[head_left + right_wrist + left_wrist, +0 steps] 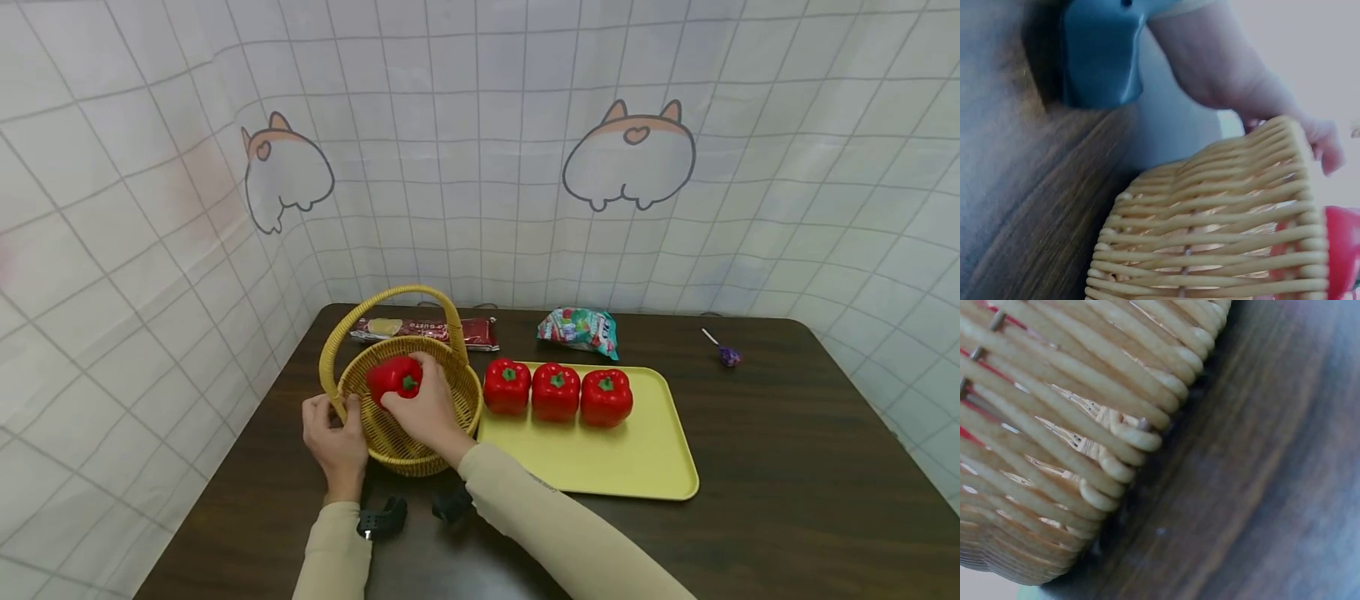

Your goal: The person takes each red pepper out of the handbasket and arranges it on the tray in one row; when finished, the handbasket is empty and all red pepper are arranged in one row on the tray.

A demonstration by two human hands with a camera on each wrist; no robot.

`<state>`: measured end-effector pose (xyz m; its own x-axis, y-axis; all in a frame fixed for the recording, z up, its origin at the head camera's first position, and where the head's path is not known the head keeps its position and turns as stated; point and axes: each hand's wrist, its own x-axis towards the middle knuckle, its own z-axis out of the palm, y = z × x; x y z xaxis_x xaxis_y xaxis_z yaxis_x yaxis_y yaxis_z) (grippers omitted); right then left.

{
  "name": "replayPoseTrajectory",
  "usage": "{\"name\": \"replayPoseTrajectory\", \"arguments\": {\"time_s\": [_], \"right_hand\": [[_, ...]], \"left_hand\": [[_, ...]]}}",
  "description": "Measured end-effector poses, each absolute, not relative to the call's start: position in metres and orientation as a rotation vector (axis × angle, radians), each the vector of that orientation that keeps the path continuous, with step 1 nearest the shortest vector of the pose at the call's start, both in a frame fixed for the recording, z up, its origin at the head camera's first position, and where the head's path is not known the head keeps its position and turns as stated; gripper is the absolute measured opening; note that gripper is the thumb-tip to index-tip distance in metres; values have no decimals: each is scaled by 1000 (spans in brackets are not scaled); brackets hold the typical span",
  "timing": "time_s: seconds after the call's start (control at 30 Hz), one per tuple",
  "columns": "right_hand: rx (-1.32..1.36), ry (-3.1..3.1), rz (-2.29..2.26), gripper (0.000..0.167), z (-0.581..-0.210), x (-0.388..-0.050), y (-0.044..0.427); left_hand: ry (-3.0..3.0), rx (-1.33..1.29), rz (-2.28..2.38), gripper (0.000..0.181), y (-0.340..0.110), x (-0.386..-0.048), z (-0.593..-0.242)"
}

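A yellow wicker basket [408, 467] with a tall arched handle stands left of the middle of the table. My left hand [335, 442] grips its rim on the left, near the foot of the handle. Inside the basket my right hand [427, 408] holds a red bell pepper [390, 379] between thumb and fingers, its green stem facing front right. The left wrist view shows the basket's woven side [1072, 425] close up, red showing through gaps. Past the basket wall [1210, 231], the right wrist view shows part of the pepper [1341, 250].
Three more red bell peppers, among them the middle one [556, 392], line the back of a yellow tray [600, 467] right of the basket. Behind are a long red packet [480, 333] and a teal candy bag [581, 329]. A purple lollipop [727, 356] lies far right.
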<state>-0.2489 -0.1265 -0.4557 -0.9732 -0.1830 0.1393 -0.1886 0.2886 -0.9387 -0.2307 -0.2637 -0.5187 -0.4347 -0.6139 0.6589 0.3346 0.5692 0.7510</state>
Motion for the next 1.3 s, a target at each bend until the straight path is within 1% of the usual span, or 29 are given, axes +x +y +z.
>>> {"name": "replayPoseTrajectory", "arguments": {"time_s": [0.27,0.53,0.73,0.87,1.03,1.3], "right_hand": [[488,-2394,1873,67,-447,-236,-106],[605,-2384,1931,80,-447,-225,-75],[675,-2319,2065,73,-447,-217,-60],[696,-2262,2103,74,-443,-214,-50],[713,-2172,2082,74,-434,-215,-34],[725,-2097,1973,68,-421,-221,-1]], "left_hand": [[-1715,239,-1114,10,-261,-230,-519],[-1706,224,-1135,6,-258,-231,-518],[-1695,213,-1134,8,-259,-232,-519],[-1691,213,-1128,11,-260,-231,-519],[-1692,206,-1128,10,-260,-231,-518],[-1692,222,-1117,13,-261,-231,-516]]}}
